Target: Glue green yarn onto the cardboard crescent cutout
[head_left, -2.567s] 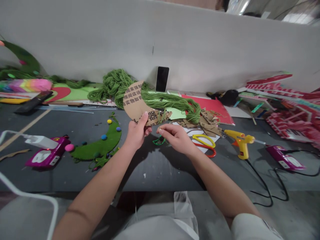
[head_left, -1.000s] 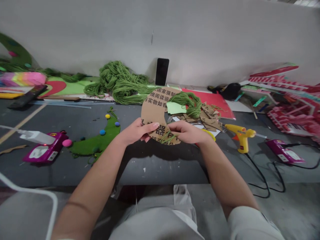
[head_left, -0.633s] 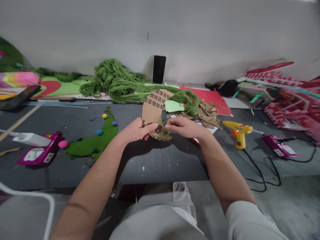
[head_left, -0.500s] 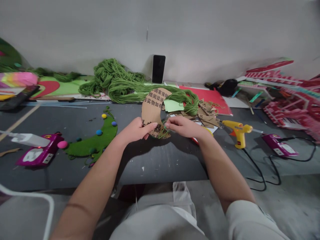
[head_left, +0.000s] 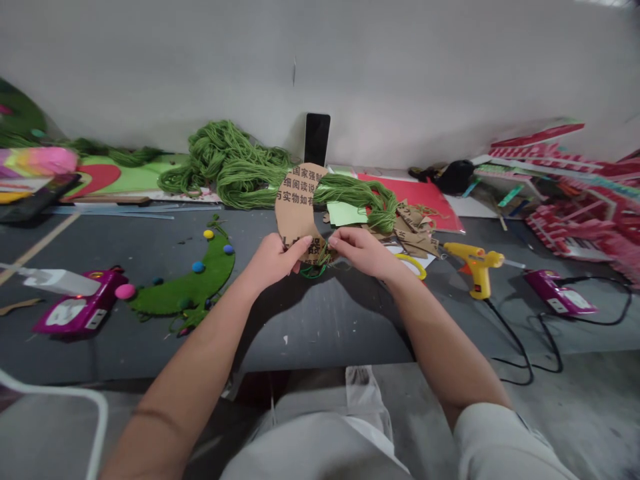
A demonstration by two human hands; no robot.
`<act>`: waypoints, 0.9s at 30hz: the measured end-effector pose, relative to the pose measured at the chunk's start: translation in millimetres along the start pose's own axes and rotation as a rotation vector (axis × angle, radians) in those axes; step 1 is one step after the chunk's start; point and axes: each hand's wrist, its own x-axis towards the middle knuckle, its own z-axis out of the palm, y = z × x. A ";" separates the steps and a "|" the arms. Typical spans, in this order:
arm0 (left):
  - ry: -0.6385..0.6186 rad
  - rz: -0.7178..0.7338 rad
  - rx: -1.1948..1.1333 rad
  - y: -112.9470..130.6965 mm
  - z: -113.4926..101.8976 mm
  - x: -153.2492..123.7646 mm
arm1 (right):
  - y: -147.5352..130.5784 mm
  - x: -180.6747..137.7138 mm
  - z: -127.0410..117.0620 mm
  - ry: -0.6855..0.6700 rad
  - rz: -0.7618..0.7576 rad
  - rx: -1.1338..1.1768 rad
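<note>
A curved cardboard cutout (head_left: 296,212) printed with dark characters stands raised over the table. My left hand (head_left: 281,261) grips its lower left part, thumb across the front. Green yarn (head_left: 315,270) is wound about the cutout's lower end. At that end's right side, my right hand (head_left: 357,251) pinches the yarn between thumb and fingertips. To the left lies a green crescent (head_left: 200,283) with small coloured pompoms on it.
Bundles of green yarn (head_left: 250,170) lie along the wall, where a phone (head_left: 317,139) leans. Cardboard scraps (head_left: 415,230), a yellow glue gun (head_left: 475,263) and a purple power strip (head_left: 560,292) are to the right. Another purple power strip (head_left: 83,303) sits left.
The cutout has shifted slightly left and up, and tilts a little differently. My right hand stays close to its lower end. More of the yellow ring at right shows.
</note>
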 end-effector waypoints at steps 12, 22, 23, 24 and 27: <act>0.309 0.034 -0.050 -1.2 14.9 -0.9 | -12.1 -2.7 21.9 0.196 -0.114 -0.122; 0.395 -0.042 -0.423 3.1 22.6 0.2 | -20.1 -6.3 27.3 0.236 -0.103 0.010; 0.402 -0.049 -0.441 2.8 22.9 0.8 | -20.6 -6.5 28.2 0.234 -0.107 0.021; 0.407 -0.056 -0.455 2.5 23.1 1.3 | -20.9 -6.7 29.1 0.231 -0.110 0.034; 0.423 -0.062 -0.498 1.9 23.4 2.1 | -21.6 -6.8 31.4 0.223 -0.110 0.089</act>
